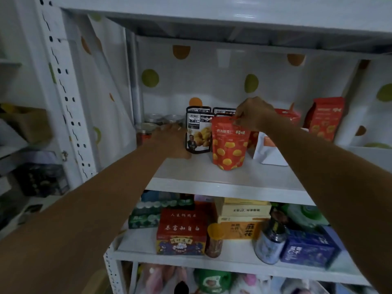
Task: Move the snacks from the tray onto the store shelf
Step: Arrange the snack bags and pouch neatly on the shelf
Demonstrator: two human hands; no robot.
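Head view: the white shelf (pixel 212 183) is a smooth, flat board with a straight front edge and open room along its front strip. A glossy red pouch (pixel 230 145) with yellow spots stands upright on it, just beside a black pouch (pixel 198 134). The right hand (pixel 252 112) pinches the red pouch's top edge with curled fingers. The left hand (pixel 169 141) lies flat beside the black pouch, its blurred fingers outstretched and released.

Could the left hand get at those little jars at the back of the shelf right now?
Probably yes. The left hand lies right beside the jars on the same shelf, with nothing between them. It seems to touch the black-and-white pouch; blur hides whether it grips it.
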